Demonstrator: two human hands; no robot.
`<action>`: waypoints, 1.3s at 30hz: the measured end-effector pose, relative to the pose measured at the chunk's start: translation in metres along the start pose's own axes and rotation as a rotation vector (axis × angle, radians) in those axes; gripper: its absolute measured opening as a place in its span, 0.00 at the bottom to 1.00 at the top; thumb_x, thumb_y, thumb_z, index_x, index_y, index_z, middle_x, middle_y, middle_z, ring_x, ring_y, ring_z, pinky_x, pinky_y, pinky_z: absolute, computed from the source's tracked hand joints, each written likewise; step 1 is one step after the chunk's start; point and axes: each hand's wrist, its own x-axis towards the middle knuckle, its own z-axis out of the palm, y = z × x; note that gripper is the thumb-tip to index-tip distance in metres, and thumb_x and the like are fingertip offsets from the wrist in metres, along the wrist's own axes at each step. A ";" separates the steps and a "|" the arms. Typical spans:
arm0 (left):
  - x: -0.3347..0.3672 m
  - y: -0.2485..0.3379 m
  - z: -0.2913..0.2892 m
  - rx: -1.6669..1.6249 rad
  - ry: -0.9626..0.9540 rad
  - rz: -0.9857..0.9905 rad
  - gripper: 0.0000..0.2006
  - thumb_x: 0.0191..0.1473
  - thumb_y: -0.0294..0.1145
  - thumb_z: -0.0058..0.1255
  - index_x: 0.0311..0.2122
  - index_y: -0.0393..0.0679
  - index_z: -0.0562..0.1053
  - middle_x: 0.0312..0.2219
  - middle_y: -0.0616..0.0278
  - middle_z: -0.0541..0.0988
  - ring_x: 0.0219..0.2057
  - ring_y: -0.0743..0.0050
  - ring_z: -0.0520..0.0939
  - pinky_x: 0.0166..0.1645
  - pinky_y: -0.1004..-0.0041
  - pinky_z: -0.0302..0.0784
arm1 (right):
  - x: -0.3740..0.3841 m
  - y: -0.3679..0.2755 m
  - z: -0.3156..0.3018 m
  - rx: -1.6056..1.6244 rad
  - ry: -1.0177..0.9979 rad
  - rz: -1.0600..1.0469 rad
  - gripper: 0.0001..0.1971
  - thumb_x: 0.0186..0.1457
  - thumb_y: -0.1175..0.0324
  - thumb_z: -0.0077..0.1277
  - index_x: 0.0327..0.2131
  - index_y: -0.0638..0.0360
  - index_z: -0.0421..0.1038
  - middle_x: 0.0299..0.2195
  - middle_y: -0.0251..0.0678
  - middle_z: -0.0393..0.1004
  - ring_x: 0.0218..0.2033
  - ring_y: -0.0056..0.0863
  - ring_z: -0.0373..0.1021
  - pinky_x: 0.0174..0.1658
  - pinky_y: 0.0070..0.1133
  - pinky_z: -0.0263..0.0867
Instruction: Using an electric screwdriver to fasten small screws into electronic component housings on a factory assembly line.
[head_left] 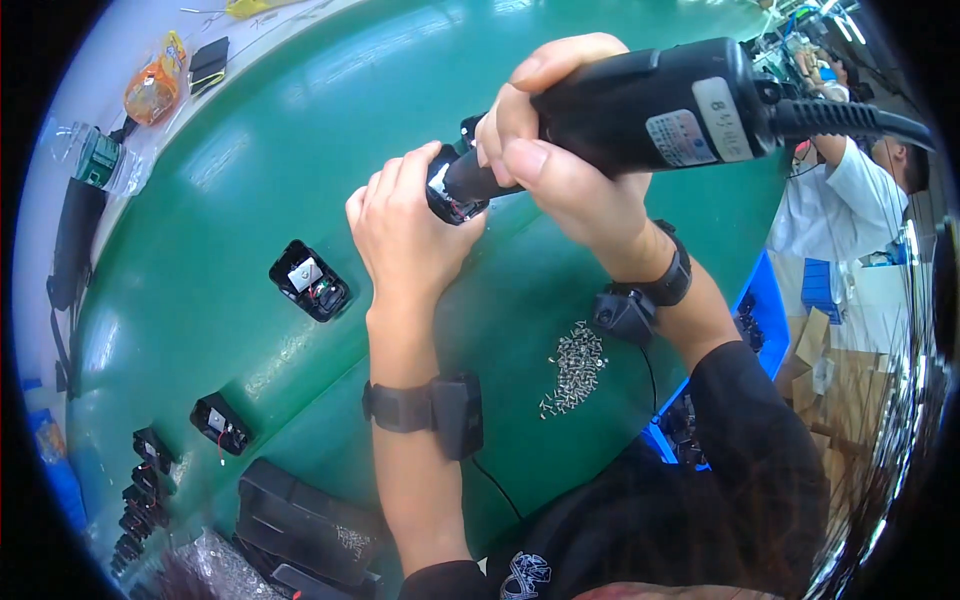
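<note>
My right hand [585, 175] is wrapped round a black corded electric screwdriver [640, 110], held slanting down to the left. Its nose reaches into a small black plastic housing [437, 190], and the tip is hidden inside. My left hand [410, 220] grips this housing from the left, fingers closed along its side. Part of another black piece [470, 128] shows just beyond it, mostly covered by my right hand. An open black housing [308, 281] with a white part and thin wires lies to the left. Nearer me, right of my left forearm, is a loose heap of small silver screws [577, 370].
The work surface is a green tabletop [200, 280]. Several black housings [140, 500] line the near left, beside a black tray [300, 515]. A blue bin [768, 300] with black parts stands at the right. Beyond it sits a person in white [845, 205]. Bagged items [155, 95] lie far left.
</note>
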 end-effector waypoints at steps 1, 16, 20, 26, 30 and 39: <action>0.000 0.001 -0.002 0.023 -0.012 -0.011 0.28 0.29 0.35 0.68 0.43 0.47 0.74 0.36 0.61 0.79 0.40 0.62 0.79 0.48 0.63 0.67 | 0.001 -0.001 0.001 0.037 0.067 -0.047 0.16 0.43 0.84 0.52 0.40 0.68 0.67 0.21 0.32 0.71 0.22 0.16 0.67 0.26 0.15 0.63; -0.002 0.014 -0.011 0.056 -0.073 -0.065 0.32 0.27 0.37 0.70 0.44 0.46 0.73 0.40 0.59 0.77 0.43 0.60 0.76 0.50 0.61 0.66 | -0.009 0.000 -0.011 0.063 0.122 0.039 0.18 0.48 0.80 0.49 0.44 0.62 0.62 0.22 0.35 0.67 0.22 0.23 0.66 0.32 0.25 0.67; 0.000 0.022 -0.020 0.012 -0.089 -0.011 0.35 0.28 0.39 0.70 0.48 0.44 0.72 0.47 0.55 0.73 0.51 0.56 0.71 0.56 0.58 0.63 | -0.009 -0.012 -0.014 0.077 0.151 -0.016 0.18 0.48 0.79 0.48 0.45 0.61 0.61 0.22 0.35 0.67 0.23 0.24 0.66 0.34 0.27 0.66; -0.001 0.002 -0.008 -0.172 0.066 0.098 0.25 0.34 0.36 0.67 0.43 0.43 0.76 0.50 0.53 0.72 0.55 0.48 0.67 0.59 0.55 0.61 | -0.007 -0.020 -0.009 0.176 0.278 -0.133 0.17 0.46 0.83 0.49 0.43 0.66 0.63 0.22 0.36 0.70 0.21 0.22 0.68 0.29 0.21 0.68; 0.000 0.001 -0.004 -0.207 0.126 0.080 0.14 0.36 0.32 0.66 0.33 0.44 0.80 0.51 0.54 0.73 0.57 0.48 0.66 0.60 0.55 0.60 | -0.011 -0.026 -0.010 0.158 0.286 -0.153 0.18 0.47 0.84 0.48 0.44 0.65 0.61 0.22 0.36 0.69 0.23 0.23 0.68 0.30 0.23 0.67; -0.003 -0.003 0.002 -0.302 0.179 0.052 0.05 0.43 0.27 0.62 0.29 0.44 0.80 0.35 0.60 0.81 0.50 0.54 0.75 0.56 0.60 0.63 | -0.011 -0.033 -0.006 0.162 0.265 -0.153 0.19 0.49 0.84 0.47 0.45 0.63 0.59 0.22 0.35 0.68 0.23 0.24 0.67 0.32 0.25 0.68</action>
